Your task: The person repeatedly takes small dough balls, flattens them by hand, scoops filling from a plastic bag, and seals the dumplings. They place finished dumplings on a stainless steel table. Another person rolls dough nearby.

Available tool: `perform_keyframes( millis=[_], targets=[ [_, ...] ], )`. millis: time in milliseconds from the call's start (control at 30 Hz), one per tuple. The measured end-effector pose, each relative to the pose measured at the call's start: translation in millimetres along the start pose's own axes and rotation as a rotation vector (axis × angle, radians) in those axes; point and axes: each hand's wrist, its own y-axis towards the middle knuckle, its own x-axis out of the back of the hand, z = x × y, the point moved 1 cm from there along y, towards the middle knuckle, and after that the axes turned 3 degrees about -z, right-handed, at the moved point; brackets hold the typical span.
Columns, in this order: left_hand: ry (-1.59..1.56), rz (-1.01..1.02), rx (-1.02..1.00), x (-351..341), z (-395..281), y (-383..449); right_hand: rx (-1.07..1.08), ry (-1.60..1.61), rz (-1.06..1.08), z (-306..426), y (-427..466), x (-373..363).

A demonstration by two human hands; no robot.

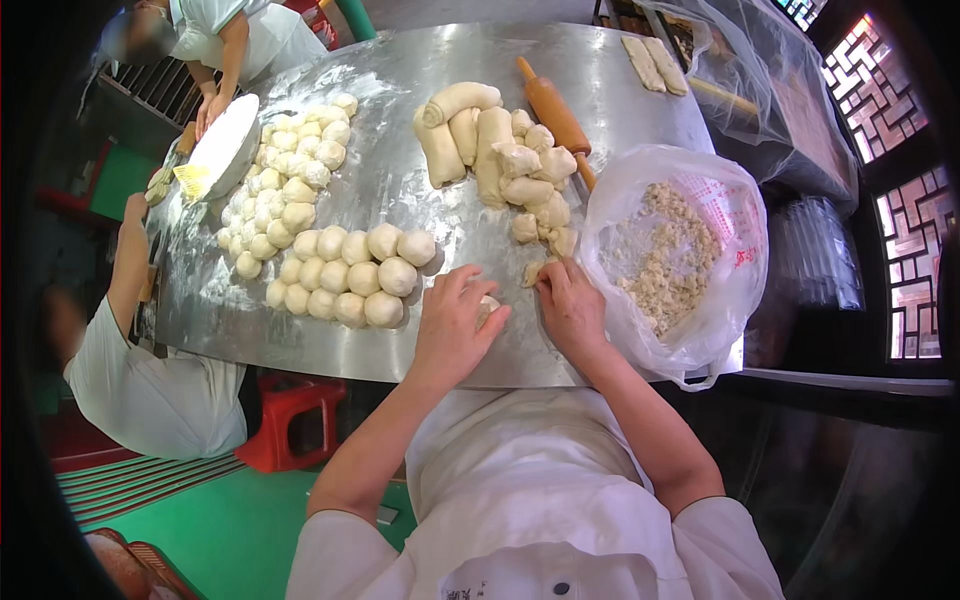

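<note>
My left hand (459,319) curves over a small dough ball (487,306) on the steel table, its fingers apart; whether they grip it cannot be told. My right hand (571,304) pinches a small dough piece (532,273) at the near end of a heap of torn dough lumps (551,210). Thick dough rolls (493,157) lie beyond the lumps. Left of my left hand stand rows of smooth round dough balls (364,277), with more floured balls (296,191) farther left. To the right, a bowl lined with a plastic bag (600,247) holds a crumbly filling (667,255).
A wooden rolling pin (556,112) lies behind the lumps. Two flat dough strips (654,66) rest at the far right. A white basin (232,150) with a yellow scraper (192,181) stands at the left, near two co-workers. A red stool (289,427) is below the table edge.
</note>
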Motion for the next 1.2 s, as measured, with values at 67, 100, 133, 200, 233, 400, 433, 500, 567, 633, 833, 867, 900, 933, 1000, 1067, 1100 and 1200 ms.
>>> perform_keyframes(
  millis=[67, 100, 133, 200, 233, 400, 433, 500, 567, 633, 833, 867, 900, 933, 1000, 1067, 1100, 1200],
  targets=[
    [0.115, 0.036, -0.087, -21.7, -5.1, 3.8, 0.006, 0.021, -0.001, -1.9, -2.3, -0.7],
    [0.191, 0.047, -0.141, -37.4, -6.3, 5.0, -0.007, 0.021, 0.008, -1.7, -4.1, 1.1],
    [0.266, 0.060, -0.198, -47.4, -5.4, 3.8, -0.022, 0.020, 0.016, -0.4, -6.5, 4.2],
    [0.323, 0.101, -0.183, -50.5, 1.9, 9.0, -0.014, 0.022, 0.029, 3.7, -9.3, 16.9],
    [0.332, 0.098, -0.166, -51.9, 10.3, 17.8, 0.005, 0.029, 0.039, 12.6, -12.1, 22.3],
    [0.313, 0.123, -0.156, -54.7, 23.7, 36.4, 0.144, 0.032, -0.039, 33.0, -1.1, 80.0],
    [0.243, 0.139, -0.138, -52.1, 25.8, 33.7, 0.057, 0.029, -0.069, 23.5, 0.5, 95.7],
    [0.059, 0.106, -0.095, -42.6, 46.4, 22.7, 0.054, -0.089, -0.293, -13.2, 5.0, 134.6],
    [-0.115, 0.072, -0.023, -41.3, 37.0, 13.0, -0.057, -0.335, -0.435, -56.1, -4.3, 182.2],
    [-0.254, 0.035, 0.088, -20.1, 7.1, 5.4, -0.277, -0.496, -0.474, -100.2, -29.8, 218.5],
    [-1.214, 0.551, 0.858, -100.4, -86.8, 21.6, -0.680, 0.250, -0.155, -176.6, -52.1, 187.1],
    [-1.200, 0.549, 0.873, -114.2, -95.6, 35.5, -0.567, 0.356, -0.186, -178.2, -47.4, 175.9],
    [-1.166, 0.507, 0.767, -123.2, -97.1, 50.1, -0.527, 0.384, -0.233, -161.4, -30.7, 174.0],
    [-1.129, 0.465, 0.663, -131.1, -98.2, 65.4, -0.486, 0.411, -0.281, -145.1, -13.1, 178.6],
    [-1.070, 0.388, 0.533, -123.4, -111.8, 84.9, -0.444, 0.391, -0.334, -114.9, 10.2, 205.1],
    [-1.021, 0.302, 0.502, -81.7, -134.8, 97.1, -0.446, 0.315, -0.324, -90.4, 20.8, 226.3],
    [-1.006, 0.415, 0.503, -83.7, -129.5, 95.8, -0.510, 0.243, -0.269, -87.9, 21.1, 234.3],
    [-0.840, 0.722, 0.519, -79.8, -104.5, 93.4, -0.515, 0.183, -0.187, -114.5, -6.0, 230.3]
  ],
)
